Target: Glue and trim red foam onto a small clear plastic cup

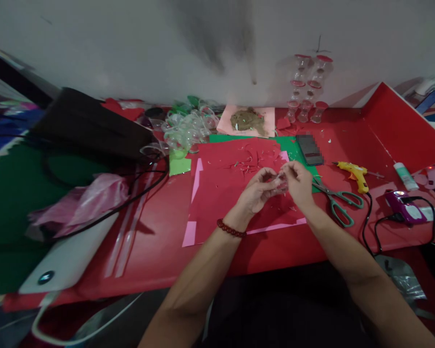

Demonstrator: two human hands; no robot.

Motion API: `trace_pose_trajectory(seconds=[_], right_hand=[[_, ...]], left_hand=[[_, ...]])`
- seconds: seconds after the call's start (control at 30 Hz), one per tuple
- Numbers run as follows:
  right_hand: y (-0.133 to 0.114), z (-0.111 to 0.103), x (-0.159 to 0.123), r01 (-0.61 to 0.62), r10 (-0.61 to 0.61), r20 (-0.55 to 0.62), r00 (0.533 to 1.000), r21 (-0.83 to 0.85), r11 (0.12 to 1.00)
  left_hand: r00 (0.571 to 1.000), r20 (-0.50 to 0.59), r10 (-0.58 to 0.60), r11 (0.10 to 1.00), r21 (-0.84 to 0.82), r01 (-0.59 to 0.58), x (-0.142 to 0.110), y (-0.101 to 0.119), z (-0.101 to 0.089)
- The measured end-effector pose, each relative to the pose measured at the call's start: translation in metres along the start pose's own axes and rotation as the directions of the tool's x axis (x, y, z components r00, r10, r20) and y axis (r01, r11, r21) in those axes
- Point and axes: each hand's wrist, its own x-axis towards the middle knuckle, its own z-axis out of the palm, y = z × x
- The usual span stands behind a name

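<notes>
Over the red paper sheet [217,203], my left hand [257,191] is closed round a small clear plastic piece [282,183], its exact shape partly hidden by the fingers. My right hand [297,183] meets it from the right, with thumb and fingertips pinched at the piece's upper edge. Whether the right fingertips also hold something tiny cannot be made out. Red paper scraps [249,162] lie just beyond the hands. Grey-handled scissors [339,200] rest right of my right hand, blades pointing towards it.
A yellow glue gun [355,175], glue bottle [405,176] and purple socket box [404,207] with cables lie right. Behind are clear plastic cups [188,128], a pink sheet with a brown sandy heap [247,121], a dark phone [309,150] and stacked hourglass-like plastic pieces [304,89].
</notes>
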Motion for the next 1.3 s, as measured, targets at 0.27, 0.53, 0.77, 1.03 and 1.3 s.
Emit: trace_pose_trajectory(seconds=[0.27, 0.53, 0.77, 1.03, 1.3], right_hand=[[0.007, -0.004, 0.008, -0.059, 0.076, -0.142, 0.987, 0.115, 0.992], [0.001, 0.004, 0.005, -0.109, 0.155, -0.071, 0.985, 0.435, 0.894], [0.001, -0.002, 0.009, -0.155, 0.155, 0.033, 0.987, 0.382, 0.911], [-0.004, 0.002, 0.004, -0.077, 0.067, 0.131, 0.989, 0.072, 0.994], [-0.003, 0.001, -0.002, 0.063, -0.059, 0.034, 0.998, -0.122, 0.991]], left_hand=[[0.998, 0.038, 0.058, 0.997, -0.044, -0.057, -0.001, 0.002, -0.004], [0.997, -0.016, 0.078, 0.996, -0.051, -0.079, 0.002, 0.011, -0.012], [0.983, -0.038, 0.178, 0.983, -0.049, -0.179, 0.001, 0.020, -0.017], [0.992, 0.054, 0.116, 0.992, 0.044, -0.119, -0.001, 0.008, -0.007], [0.994, 0.021, 0.105, 0.986, 0.130, -0.107, -0.001, 0.006, -0.008]])
